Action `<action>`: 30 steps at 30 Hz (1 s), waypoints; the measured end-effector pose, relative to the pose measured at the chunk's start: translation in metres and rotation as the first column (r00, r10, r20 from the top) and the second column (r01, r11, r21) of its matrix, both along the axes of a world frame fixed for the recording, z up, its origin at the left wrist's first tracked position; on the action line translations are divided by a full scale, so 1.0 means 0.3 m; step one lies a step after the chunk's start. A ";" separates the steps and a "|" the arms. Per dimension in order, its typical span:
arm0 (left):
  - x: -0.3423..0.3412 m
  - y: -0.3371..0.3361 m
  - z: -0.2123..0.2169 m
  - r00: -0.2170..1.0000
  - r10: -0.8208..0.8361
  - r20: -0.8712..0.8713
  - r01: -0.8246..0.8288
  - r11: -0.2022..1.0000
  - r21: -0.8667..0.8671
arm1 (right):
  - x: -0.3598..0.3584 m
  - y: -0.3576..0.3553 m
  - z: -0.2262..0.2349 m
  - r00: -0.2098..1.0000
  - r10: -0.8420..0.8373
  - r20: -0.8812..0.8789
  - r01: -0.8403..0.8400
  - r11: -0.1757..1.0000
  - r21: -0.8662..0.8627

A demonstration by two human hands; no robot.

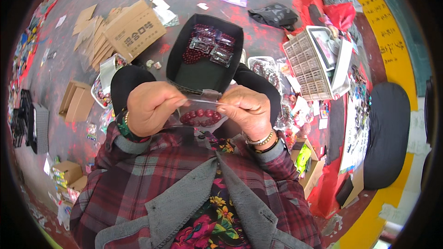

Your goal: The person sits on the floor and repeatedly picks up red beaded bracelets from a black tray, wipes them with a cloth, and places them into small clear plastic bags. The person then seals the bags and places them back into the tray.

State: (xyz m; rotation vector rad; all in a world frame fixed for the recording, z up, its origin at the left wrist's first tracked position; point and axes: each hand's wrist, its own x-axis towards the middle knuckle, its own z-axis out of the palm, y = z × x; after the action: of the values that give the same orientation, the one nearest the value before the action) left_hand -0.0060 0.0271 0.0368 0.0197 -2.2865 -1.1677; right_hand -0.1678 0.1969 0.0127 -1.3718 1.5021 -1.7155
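Observation:
My left hand (148,107) and my right hand (245,109) are both closed on the top edge of a small clear plastic bag (203,106), stretched between them in front of my chest. Inside the bag lies a dark red bead bracelet (200,116). Just beyond my hands sits a black tray (177,60) on my lap, holding several bagged red bead bracelets (207,45). My wrists carry bracelets and plaid sleeves cover my forearms.
A brown cardboard box (134,30) and flattened cartons lie at the far left. A white slatted basket (308,67) stands to the right, a clear tub of beads (264,68) beside it. A dark round cushion (386,133) sits far right. Small boxes (76,101) dot the red-stained floor.

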 end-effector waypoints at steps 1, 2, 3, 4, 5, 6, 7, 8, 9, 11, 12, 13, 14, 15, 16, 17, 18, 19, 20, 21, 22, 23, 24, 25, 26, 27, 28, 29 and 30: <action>-0.002 0.001 -0.005 0.999 -0.014 -0.040 0.013 0.999 -0.033 | 0.001 0.005 0.004 0.998 -0.015 -0.062 0.012 0.999 -0.044; -0.004 0.006 -0.005 0.997 -0.020 -0.074 0.017 0.999 -0.033 | 0.002 0.011 0.008 0.992 -0.031 -0.124 0.021 0.996 -0.086; -0.005 0.013 -0.002 0.994 -0.025 -0.107 0.022 0.999 -0.032 | -0.002 0.017 0.011 0.982 -0.032 -0.188 0.013 0.995 -0.103; -0.011 0.014 0.001 0.990 -0.036 -0.136 0.032 0.999 -0.030 | 0.001 0.023 0.012 0.976 -0.044 -0.211 0.017 0.992 -0.124; -0.021 0.008 -0.001 0.980 -0.064 -0.189 0.055 0.997 -0.052 | 0.003 0.029 0.011 0.970 -0.056 -0.235 0.022 0.989 -0.144; -0.030 0.008 0.003 0.980 -0.082 -0.184 0.072 0.996 -0.058 | 0.001 0.037 0.012 0.963 -0.069 -0.259 0.027 0.986 -0.163; -0.026 0.010 0.010 0.980 -0.091 -0.177 0.082 0.995 -0.061 | -0.001 0.045 0.014 0.954 -0.039 -0.296 -0.005 0.989 -0.146; -0.024 0.011 0.018 0.980 -0.101 -0.171 0.092 0.994 -0.064 | 0.002 0.051 0.010 0.950 -0.068 -0.306 0.023 0.988 -0.150; -0.026 0.010 0.024 0.979 -0.138 -0.149 0.132 0.990 -0.049 | 0.008 0.053 0.004 0.944 -0.097 -0.316 0.050 0.987 -0.153; -0.036 0.013 0.022 0.975 -0.189 -0.119 0.184 0.982 -0.052 | 0.003 0.066 -0.007 0.929 -0.133 -0.344 0.085 0.985 -0.151; -0.045 0.016 0.022 0.972 -0.213 -0.104 0.208 0.977 -0.052 | 0.003 0.076 -0.014 0.934 -0.149 -0.324 0.106 0.983 -0.148; -0.054 0.020 0.032 0.970 -0.227 -0.083 0.220 0.972 -0.088 | 0.005 0.082 -0.021 0.939 -0.162 -0.305 0.123 0.982 -0.145; -0.064 0.023 0.033 0.969 -0.233 -0.079 0.226 0.970 -0.089 | 0.006 0.090 -0.026 0.942 -0.174 -0.286 0.138 0.980 -0.141; -0.071 0.025 0.031 0.968 -0.238 -0.076 0.231 0.969 -0.090 | 0.006 0.099 -0.026 0.944 -0.175 -0.280 0.144 0.981 -0.130; -0.074 0.025 0.034 0.969 -0.237 -0.070 0.230 0.969 -0.094 | 0.007 0.103 -0.022 0.947 -0.172 -0.271 0.143 0.982 -0.123; -0.073 0.024 0.033 0.981 -0.185 -0.058 0.181 0.981 -0.072 | 0.007 0.108 -0.020 0.950 -0.168 -0.262 0.142 0.983 -0.116; -0.067 0.018 0.027 0.990 -0.131 -0.045 0.128 0.990 -0.052 | 0.006 0.115 -0.022 0.960 -0.201 -0.196 0.189 0.979 -0.079; -0.047 0.005 0.026 0.998 -0.065 -0.026 0.064 0.997 -0.037 | 0.006 0.115 -0.024 0.966 -0.227 -0.123 0.223 0.974 -0.044; -0.024 -0.026 -0.006 0.998 0.035 -0.059 -0.014 0.941 0.338 | 0.002 0.119 -0.023 0.964 -0.260 -0.057 0.260 0.966 -0.005; -0.012 -0.057 -0.015 0.995 0.044 -0.089 -0.010 0.936 0.351 | -0.011 0.120 -0.002 0.953 -0.302 -0.031 0.302 0.953 0.011; -0.022 -0.076 -0.006 0.991 0.054 -0.122 -0.005 0.929 0.370 | -0.029 0.122 -0.010 0.928 -0.331 -0.172 0.341 0.940 0.030; -0.044 -0.067 0.017 0.998 0.005 -0.056 0.006 0.982 0.190 | -0.035 0.114 -0.035 0.876 -0.341 -0.341 0.351 0.936 -0.034; -0.077 -0.038 0.046 0.999 -0.029 0.019 0.029 1.000 0.005 | -0.039 0.104 -0.054 0.794 -0.350 -0.497 0.348 0.932 -0.101; -0.110 -0.008 0.084 0.991 -0.025 0.133 0.059 0.966 -0.253 | -0.026 0.089 -0.051 0.758 -0.319 -0.568 0.331 0.940 -0.086; -0.137 0.020 0.088 0.987 -0.067 0.147 0.125 0.893 -0.433 | -0.009 0.075 -0.045 0.713 -0.283 -0.641 0.313 0.947 -0.071; -0.150 0.035 0.063 0.973 -0.112 0.202 0.201 0.839 -0.505 | -0.006 0.057 -0.068 0.686 -0.234 -0.689 0.250 0.965 -0.078; -0.169 0.053 0.033 0.964 -0.152 0.216 0.244 0.826 -0.508 | 0.000 0.047 -0.068 0.685 -0.218 -0.695 0.245 0.968 -0.063; -0.174 0.060 -0.003 0.950 -0.175 0.260 0.289 0.811 -0.509 | 0.014 0.043 -0.067 0.687 -0.199 -0.699 0.234 0.971 -0.046; -0.173 0.060 -0.035 0.932 -0.199 0.304 0.334 0.795 -0.506 | 0.026 0.041 -0.065 0.689 -0.179 -0.703 0.224 0.974 -0.029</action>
State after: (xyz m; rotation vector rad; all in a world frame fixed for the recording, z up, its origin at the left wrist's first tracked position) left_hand -0.0579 0.0450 0.0262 -0.4238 -2.8363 -0.6024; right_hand -0.1600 0.2092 -0.0067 -2.0356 2.1553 -1.2772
